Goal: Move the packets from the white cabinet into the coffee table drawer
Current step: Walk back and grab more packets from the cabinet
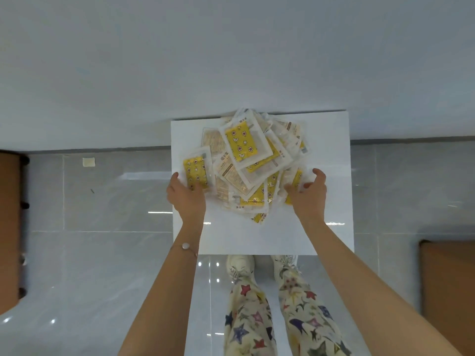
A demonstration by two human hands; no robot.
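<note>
A heap of several clear packets point(246, 160) with yellow printed inserts lies on the top of the white cabinet point(329, 201), against the wall. My left hand point(186, 195) lies at the heap's left edge, its fingers over a yellow packet point(196, 173). My right hand point(308, 191) is at the heap's right edge with fingers curled round the packets there and the thumb raised. Both hands bracket the pile from the near side.
A white wall point(231, 60) rises behind the cabinet. Grey glossy floor tiles point(102, 227) spread around it. Brown furniture stands at the left edge point(10, 227) and at the lower right point(449, 291). My legs and white shoes point(241, 268) stand just in front of the cabinet.
</note>
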